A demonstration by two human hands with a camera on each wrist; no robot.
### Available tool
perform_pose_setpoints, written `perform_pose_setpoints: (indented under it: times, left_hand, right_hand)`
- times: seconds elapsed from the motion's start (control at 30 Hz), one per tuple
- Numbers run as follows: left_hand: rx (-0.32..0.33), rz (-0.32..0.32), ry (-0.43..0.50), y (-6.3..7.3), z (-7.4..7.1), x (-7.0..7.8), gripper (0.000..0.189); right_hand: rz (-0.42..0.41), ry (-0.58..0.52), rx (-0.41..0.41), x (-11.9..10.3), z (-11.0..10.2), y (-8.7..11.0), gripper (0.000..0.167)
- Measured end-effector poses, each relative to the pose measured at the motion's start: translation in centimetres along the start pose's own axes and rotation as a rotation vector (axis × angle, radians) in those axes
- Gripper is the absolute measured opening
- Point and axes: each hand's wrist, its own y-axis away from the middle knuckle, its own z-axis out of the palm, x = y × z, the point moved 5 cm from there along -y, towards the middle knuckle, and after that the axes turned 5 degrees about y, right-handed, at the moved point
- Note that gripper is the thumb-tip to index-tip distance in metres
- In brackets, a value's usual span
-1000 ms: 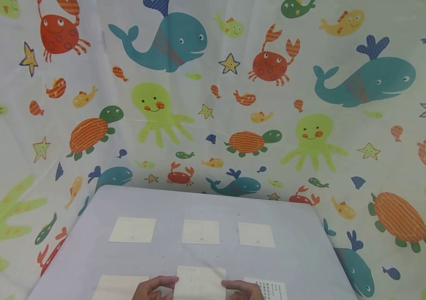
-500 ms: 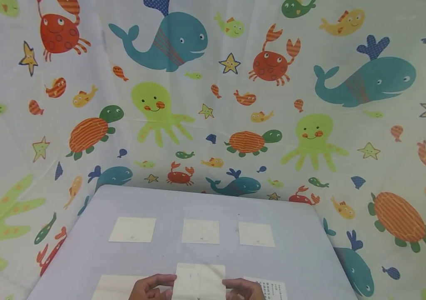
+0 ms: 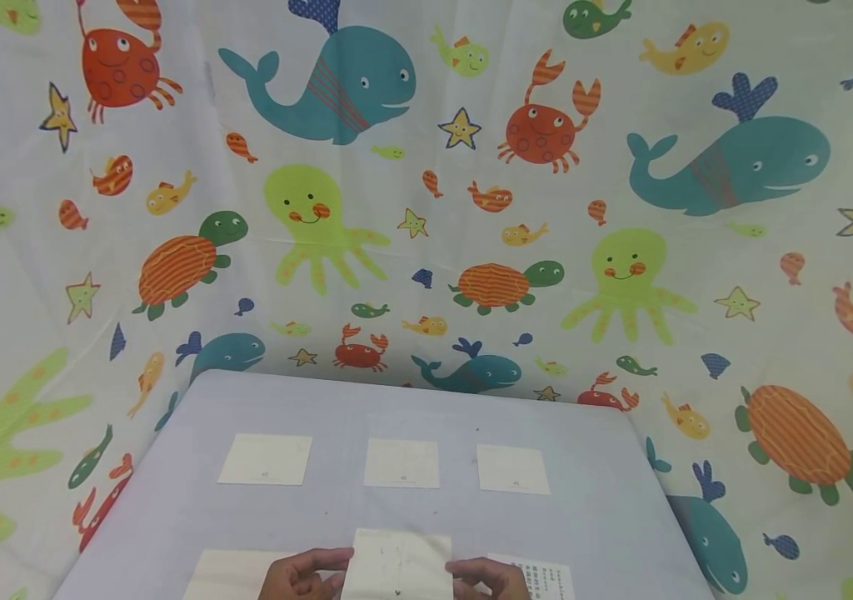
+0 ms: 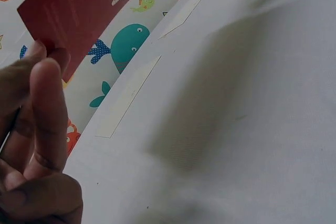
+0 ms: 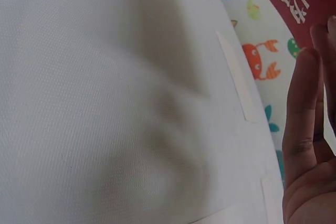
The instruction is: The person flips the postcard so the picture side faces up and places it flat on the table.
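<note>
card [image 3: 398, 567] held up between left hand [image 3: 302, 575] and right hand [image 3: 492, 577]

head view: the card is raised over the white table [image 3: 584, 483], pale side showing, flat cards [image 3: 404, 463] lying beyond. light, even pressure from both sides should keep it from bowing. the hands pinch opposite edges, closed to about its thickness.

left wrist view: thumb and finger clamp an edge of the printed red face [image 4: 84, 14]. right wrist view: fingertips [image 5: 305, 59] touch that face's edge; the frame cuts off the rest of the pinch.
</note>
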Motion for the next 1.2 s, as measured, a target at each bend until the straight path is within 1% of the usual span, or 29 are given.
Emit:
perform_pose_setpoints:
  times: [0.1,0.23,0.3,0.33,0.37,0.43,0.5,0.57,0.67,0.73,0.83,0.97,1.07,1.2]
  left_hand:
    - [0.041,0.003,-0.033,0.0,0.1,0.2,0.05]
    - [0.11,0.021,-0.107,0.1,0.3,0.7,0.04]
    - [0.146,0.04,-0.139,0.1,0.5,0.9,0.035]
    - [0.164,0.055,-0.151,0.2,0.6,1.0,0.033]
    - [0.175,0.065,-0.161,0.3,0.8,1.1,0.032]
    - [0.193,0.065,-0.163,0.4,0.9,1.2,0.033]
    - [0.204,0.066,-0.163,0.4,1.1,1.3,0.035]
    - [0.215,0.052,-0.163,0.4,1.2,1.2,0.04]
    - [0.253,0.059,-0.154,0.4,1.3,1.2,0.043]
    - [0.278,0.071,-0.138,0.5,1.4,1.1,0.041]
    - [0.304,0.089,-0.102,0.6,1.4,1.1,0.036]
    - [0.309,0.11,-0.092,0.7,1.3,1.1,0.031]
    - [0.283,0.108,-0.1,0.6,1.3,0.9,0.033]
    - [0.237,0.084,-0.122,0.4,1.1,0.6,0.04]
  right_hand:
    - [-0.036,0.044,0.023,-0.6,0.3,0.2,0.039]
    - [-0.133,0.151,0.086,-1.7,0.9,0.3,0.035]
    - [-0.15,0.184,0.129,-2.0,1.1,0.4,0.035]
    - [-0.145,0.186,0.14,-2.0,1.2,0.4,0.035]
    - [-0.127,0.168,0.139,-2.0,1.3,0.5,0.036]
    - [-0.105,0.127,0.115,-1.9,1.6,0.7,0.037]
    - [-0.098,0.083,0.086,-1.7,1.7,0.8,0.037]
    - [-0.111,0.052,0.082,-1.5,1.7,0.8,0.035]
    - [-0.129,0.037,0.127,-1.3,1.5,0.5,0.03]
    - [-0.134,0.032,0.153,-1.2,1.4,0.4,0.028]
    - [-0.126,0.031,0.159,-1.0,1.4,0.3,0.028]
    - [-0.103,0.021,0.133,-0.9,1.5,0.3,0.031]
    - [-0.073,-0.005,0.11,-0.5,1.5,0.0,0.035]
    - [-0.035,-0.041,0.091,0.6,1.2,-0.6,0.043]
